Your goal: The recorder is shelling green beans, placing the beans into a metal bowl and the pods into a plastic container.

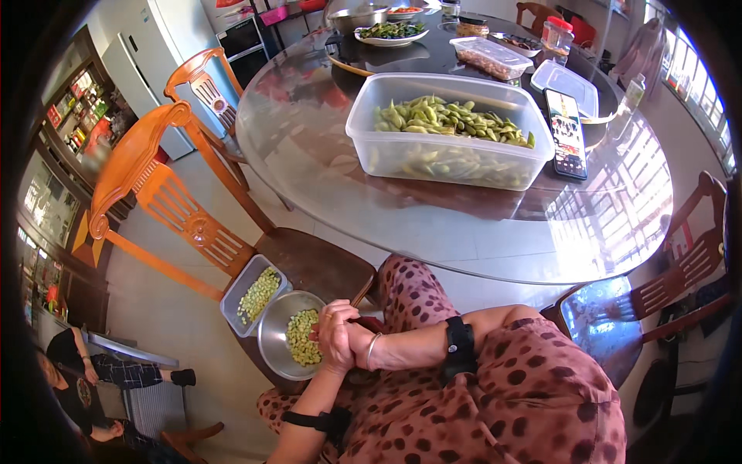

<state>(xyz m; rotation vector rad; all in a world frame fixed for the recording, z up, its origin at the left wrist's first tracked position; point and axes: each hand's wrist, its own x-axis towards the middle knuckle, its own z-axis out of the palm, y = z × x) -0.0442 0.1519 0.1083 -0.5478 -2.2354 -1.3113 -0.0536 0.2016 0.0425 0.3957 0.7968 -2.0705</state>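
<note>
Head view: both hands meet right over the steel bowl (287,334). The left hand (334,340) is curled shut, the right hand (357,339) pressed against it, fingers closed on something too small to make out. Shelled green beans (302,337) lie in the bowl, more in the grey tray (234,298) just beside it. Up on the glass table (433,224) beyond the bowl, the clear tub (448,158) holds plenty of whole pods (444,117). By the look of it, much remains unshelled.

Home dining room, round glass-topped table (464,232) at twelve o'clock with covered dishes (390,31) and food tubs (448,131), carved wooden chairs (166,193) at ten o'clock, white fridge (154,54) and stocked glass cabinet (81,112) at eleven, tiled floor (170,309), bright windows (696,69) at two
</note>
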